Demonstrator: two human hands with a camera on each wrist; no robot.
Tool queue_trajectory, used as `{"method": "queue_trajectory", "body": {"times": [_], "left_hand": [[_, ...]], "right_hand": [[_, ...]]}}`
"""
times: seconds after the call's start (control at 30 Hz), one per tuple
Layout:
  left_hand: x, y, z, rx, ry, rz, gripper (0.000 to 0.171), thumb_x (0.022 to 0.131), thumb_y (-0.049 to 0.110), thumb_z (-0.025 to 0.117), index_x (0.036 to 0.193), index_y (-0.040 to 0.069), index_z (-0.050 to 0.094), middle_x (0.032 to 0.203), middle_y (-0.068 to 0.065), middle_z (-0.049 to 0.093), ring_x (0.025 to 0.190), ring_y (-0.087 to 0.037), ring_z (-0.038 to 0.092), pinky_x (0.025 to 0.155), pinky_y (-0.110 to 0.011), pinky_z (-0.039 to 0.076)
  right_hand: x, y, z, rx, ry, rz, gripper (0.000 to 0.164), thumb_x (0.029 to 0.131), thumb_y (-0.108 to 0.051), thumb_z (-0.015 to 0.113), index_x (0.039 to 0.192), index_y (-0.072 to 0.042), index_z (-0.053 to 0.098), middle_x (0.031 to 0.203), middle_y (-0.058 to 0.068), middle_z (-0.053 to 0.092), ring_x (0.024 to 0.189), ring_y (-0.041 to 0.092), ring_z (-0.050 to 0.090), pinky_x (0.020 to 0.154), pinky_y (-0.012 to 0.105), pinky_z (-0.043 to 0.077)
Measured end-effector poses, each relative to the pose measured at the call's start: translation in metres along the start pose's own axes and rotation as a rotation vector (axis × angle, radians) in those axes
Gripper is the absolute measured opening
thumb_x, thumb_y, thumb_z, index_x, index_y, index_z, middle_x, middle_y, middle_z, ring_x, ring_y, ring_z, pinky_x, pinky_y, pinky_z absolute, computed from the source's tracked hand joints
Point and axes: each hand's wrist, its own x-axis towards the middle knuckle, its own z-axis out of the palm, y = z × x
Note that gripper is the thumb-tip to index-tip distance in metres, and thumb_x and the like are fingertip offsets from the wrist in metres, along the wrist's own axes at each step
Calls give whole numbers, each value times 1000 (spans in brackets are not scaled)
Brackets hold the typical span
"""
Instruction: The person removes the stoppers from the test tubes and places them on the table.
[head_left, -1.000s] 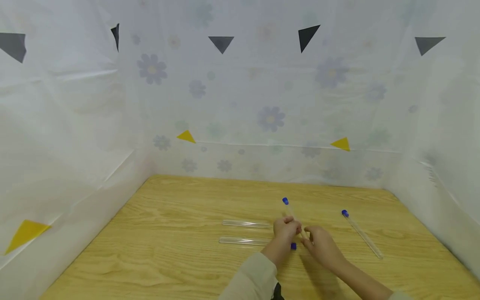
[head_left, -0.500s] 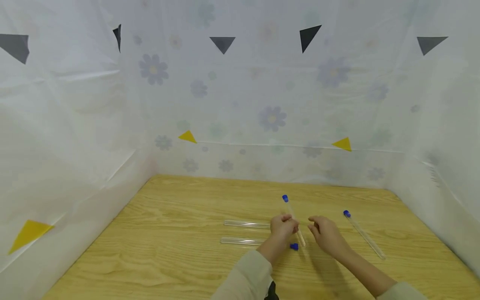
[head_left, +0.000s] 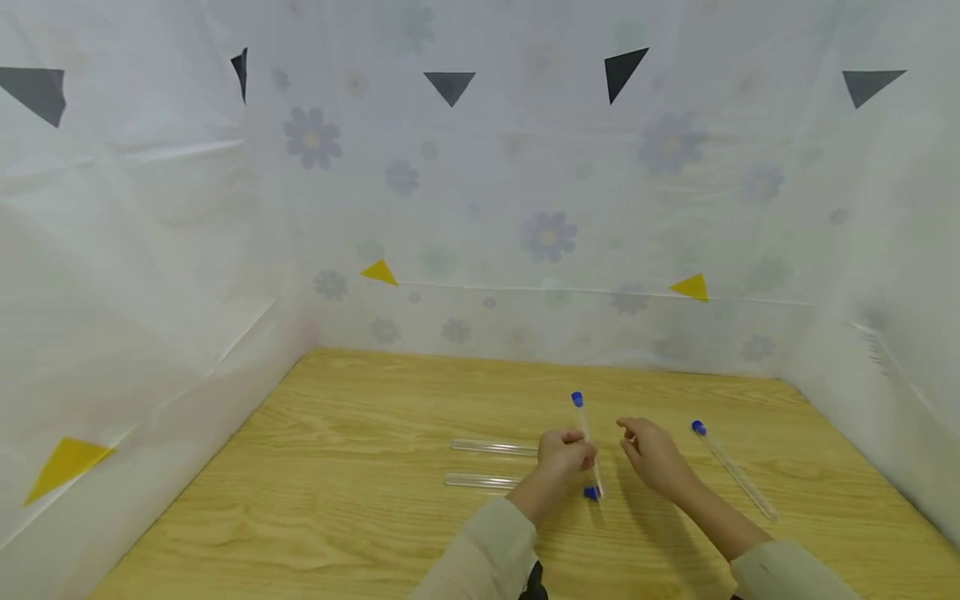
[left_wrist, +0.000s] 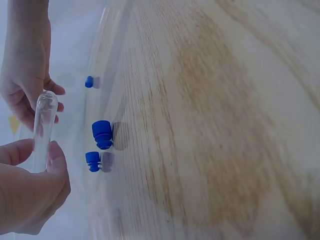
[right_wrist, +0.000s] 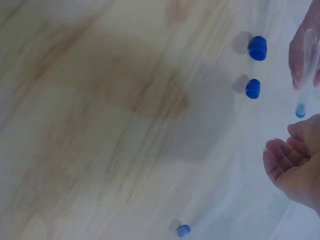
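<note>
My left hand [head_left: 561,454] pinches a clear test tube [head_left: 586,422] between thumb and fingers. A blue stopper [head_left: 577,399] plugs its far end, while the rounded end points back toward me. In the left wrist view, that bare rounded tip of the test tube [left_wrist: 46,102] rises above the pinch. My right hand [head_left: 656,457] hovers to the right, apart from the tube, fingers loosely bent with nothing in them. Below the held tube, a loose-looking blue stopper [head_left: 592,493] lies on the table. The left wrist view shows two blue stoppers, a larger-looking one [left_wrist: 102,134] and a smaller-looking one [left_wrist: 93,161].
Two clear tubes, an upper one [head_left: 493,447] and a lower one [head_left: 482,481], lie crosswise on the wooden table [head_left: 337,517], their right ends hidden by the left hand. A stoppered tube [head_left: 735,471] lies slanted at right. A flowered sheet [head_left: 480,208] encloses the table's back and sides.
My right hand has let go of the tube's lower end and drawn away to the right. Still in my left hand, the tube has turned, its lower end swinging left over the blue stopper.
</note>
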Motion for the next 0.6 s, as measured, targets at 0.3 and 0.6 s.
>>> {"method": "queue_trajectory", "body": {"times": [0.3,0.6], "left_hand": [[-5,2,-7,91,-80,0,24,78,-10,62,102,-12,61,87,-20,68,72,-19,66,67,-27,58],[-6,-2,-10,196,-138,-10,19,76,-10,64,95,-13,63,80,-15,67,64,-14,62,62,-24,57]], "right_hand": [[16,6,10,-34,13,-27,33,82,7,61,114,14,55,97,27,59,85,36,59,69,42,54],[28,2,19,-23,-6,-12,43,80,13,59,122,14,49,110,34,55,105,50,50,86,56,48]]}}
